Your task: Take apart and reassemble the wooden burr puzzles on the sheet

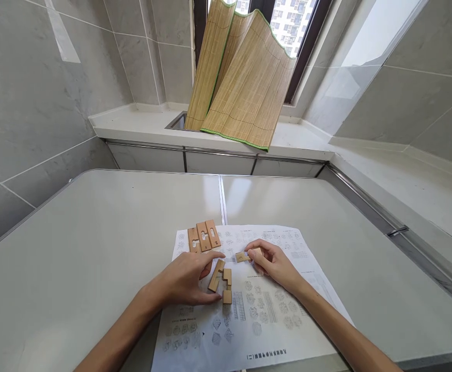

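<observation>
Between the thumb and fingers of my right hand [270,262] is a notched wooden puzzle piece [242,257], held just over the printed sheet; my fingers cover its right end. My left hand [189,276] rests to the left, thumb and index finger spread apart around a slanted wooden piece [215,277]. Beside that piece lies another notched wooden piece [227,278], lengthwise on the paper. My left thumb tip is close to its near end; whether they touch I cannot tell. Beyond my left hand, three flat wooden pieces with slots [203,236] lie side by side, marked with numbers.
A large printed sheet [272,325] with puzzle diagrams lies under the pieces, upside down to me. It is on a pale table [94,222] with a seam down its middle. Behind stand a white counter [144,121], a sink edge [176,122] and a bamboo mat [249,82] by the window.
</observation>
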`<action>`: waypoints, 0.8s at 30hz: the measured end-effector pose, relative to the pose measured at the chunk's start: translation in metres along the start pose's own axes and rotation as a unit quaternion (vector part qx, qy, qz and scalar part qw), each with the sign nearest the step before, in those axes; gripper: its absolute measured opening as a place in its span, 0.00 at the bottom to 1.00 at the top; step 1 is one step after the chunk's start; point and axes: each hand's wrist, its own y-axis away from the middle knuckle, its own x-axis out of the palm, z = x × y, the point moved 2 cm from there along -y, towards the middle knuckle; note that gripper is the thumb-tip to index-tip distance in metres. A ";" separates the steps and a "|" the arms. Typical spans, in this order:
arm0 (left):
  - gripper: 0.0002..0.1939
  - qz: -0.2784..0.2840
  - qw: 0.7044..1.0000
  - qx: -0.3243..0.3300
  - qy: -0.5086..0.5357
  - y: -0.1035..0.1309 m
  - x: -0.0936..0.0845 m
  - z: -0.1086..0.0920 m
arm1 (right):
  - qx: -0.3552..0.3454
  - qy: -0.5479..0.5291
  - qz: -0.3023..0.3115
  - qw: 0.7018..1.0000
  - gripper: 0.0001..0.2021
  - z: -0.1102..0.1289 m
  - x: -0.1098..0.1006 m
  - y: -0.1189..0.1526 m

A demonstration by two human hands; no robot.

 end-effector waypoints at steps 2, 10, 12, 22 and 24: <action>0.41 -0.013 0.999 0.024 -0.018 0.000 0.002 -0.001 | 0.002 0.000 -0.001 1.000 0.21 0.000 0.000 0.000; 0.35 -0.091 0.990 0.092 -0.053 -0.005 0.024 -0.004 | 0.006 -0.011 -0.001 1.000 0.20 -0.002 -0.001 0.000; 0.35 -0.116 0.988 0.100 -0.010 -0.004 0.025 -0.007 | 0.006 -0.013 0.000 1.000 0.21 -0.001 -0.001 0.000; 0.30 -0.135 0.963 0.023 0.232 0.001 0.023 -0.019 | 0.025 -0.049 0.019 0.998 0.23 0.004 -0.003 0.001; 0.30 -0.150 0.956 0.012 0.253 0.000 0.026 -0.017 | 0.028 -0.074 0.034 0.996 0.23 0.003 -0.004 0.001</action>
